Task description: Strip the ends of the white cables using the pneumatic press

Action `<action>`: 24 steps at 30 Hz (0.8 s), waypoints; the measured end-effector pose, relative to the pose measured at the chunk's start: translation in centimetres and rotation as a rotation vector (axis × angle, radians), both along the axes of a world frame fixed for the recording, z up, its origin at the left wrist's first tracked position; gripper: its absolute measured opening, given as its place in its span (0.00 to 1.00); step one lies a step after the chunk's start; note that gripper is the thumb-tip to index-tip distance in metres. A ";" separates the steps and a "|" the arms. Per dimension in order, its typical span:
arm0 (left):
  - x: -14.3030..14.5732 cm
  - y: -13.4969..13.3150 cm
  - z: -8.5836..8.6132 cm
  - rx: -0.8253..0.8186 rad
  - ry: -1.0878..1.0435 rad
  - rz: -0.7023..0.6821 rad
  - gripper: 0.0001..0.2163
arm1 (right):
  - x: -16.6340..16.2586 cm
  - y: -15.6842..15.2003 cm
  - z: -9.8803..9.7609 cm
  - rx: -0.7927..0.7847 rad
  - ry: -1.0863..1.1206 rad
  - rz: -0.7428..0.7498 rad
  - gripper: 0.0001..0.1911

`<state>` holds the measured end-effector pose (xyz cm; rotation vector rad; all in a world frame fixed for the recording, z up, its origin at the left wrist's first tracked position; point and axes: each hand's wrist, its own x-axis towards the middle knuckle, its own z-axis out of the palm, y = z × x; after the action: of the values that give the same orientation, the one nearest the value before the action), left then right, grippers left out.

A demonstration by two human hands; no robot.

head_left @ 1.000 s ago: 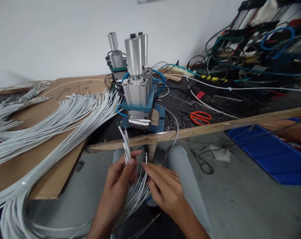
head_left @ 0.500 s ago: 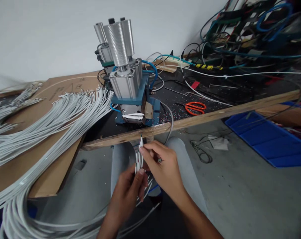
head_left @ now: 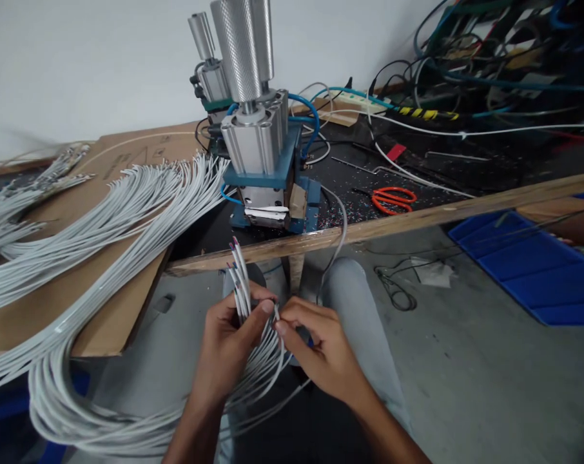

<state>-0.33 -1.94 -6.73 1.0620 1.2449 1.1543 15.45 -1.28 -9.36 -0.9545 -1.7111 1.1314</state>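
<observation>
My left hand [head_left: 229,341] is closed around a small bunch of white cables [head_left: 240,283] whose stripped, coloured ends stick up just below the bench edge. My right hand [head_left: 316,345] pinches one white cable [head_left: 278,322] right beside that bunch, fingertips touching the left thumb. More white cables loop down past my lap. Straight ahead on the bench stands a pneumatic stripping machine [head_left: 263,154] with silver cylinders on a blue base.
A large fan of white cables [head_left: 103,219] lies on cardboard [head_left: 127,154] at the left. Orange-handled scissors [head_left: 393,198] rest on the black bench top, with tangled cables [head_left: 490,58] behind. The wooden bench edge [head_left: 418,222] runs across; a blue tray [head_left: 528,270] sits on the floor at right.
My left hand rose and now shows the bunch's ends fanned upward. My right hand dropped from the cable tips to pinch one cable lower, beside the left thumb. The view shifted slightly.
</observation>
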 end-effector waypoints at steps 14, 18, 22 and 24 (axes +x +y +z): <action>-1.1 0.5 0.3 0.138 0.487 -0.560 0.05 | 2.6 1.8 -0.8 -0.314 -0.265 0.488 0.23; 0.8 0.0 -1.2 0.013 0.307 -0.117 0.05 | 0.9 1.2 -2.0 -0.527 -0.054 0.279 0.34; 0.6 0.0 -1.7 -0.160 -0.024 0.023 0.10 | -0.1 0.1 -2.5 -0.556 0.065 0.164 0.42; -0.9 0.3 -1.4 -0.104 0.090 -0.287 0.06 | 0.6 0.3 -2.7 -0.476 -0.145 0.342 0.40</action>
<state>-1.26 -1.68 -8.16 1.1808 1.1641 0.8231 16.09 -0.97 -12.04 -1.0711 -1.8028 1.7881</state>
